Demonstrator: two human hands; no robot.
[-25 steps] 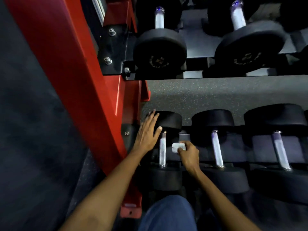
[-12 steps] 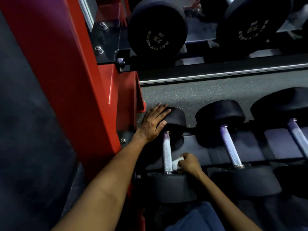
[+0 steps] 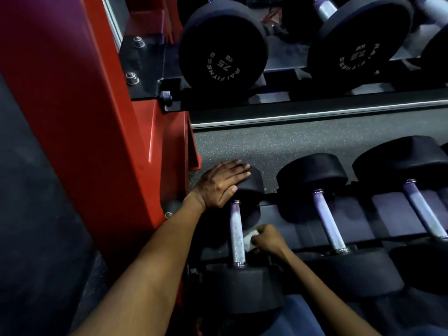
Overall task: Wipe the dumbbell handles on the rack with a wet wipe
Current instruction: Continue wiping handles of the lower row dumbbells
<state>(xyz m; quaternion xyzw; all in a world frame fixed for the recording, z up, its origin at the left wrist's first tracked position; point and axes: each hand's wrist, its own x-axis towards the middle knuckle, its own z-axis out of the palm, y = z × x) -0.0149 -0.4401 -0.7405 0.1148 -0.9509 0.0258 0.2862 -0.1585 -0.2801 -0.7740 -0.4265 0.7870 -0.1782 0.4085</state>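
The leftmost dumbbell on the lower shelf has a knurled steel handle between two black heads. My left hand lies flat with straight fingers on its far head. My right hand grips a white wet wipe and holds it against the right side of that handle, near its lower half. Most of the wipe is hidden by my fingers and the handle.
Two more dumbbells lie to the right on the lower shelf. The upper shelf carries larger dumbbells just above. The red rack upright stands close on the left. My knee in blue jeans is at the bottom.
My right hand has brought the wipe from the gap beside the handle onto the handle's lower right side. My left hand settled flatter on the far head. The camera has come closer.
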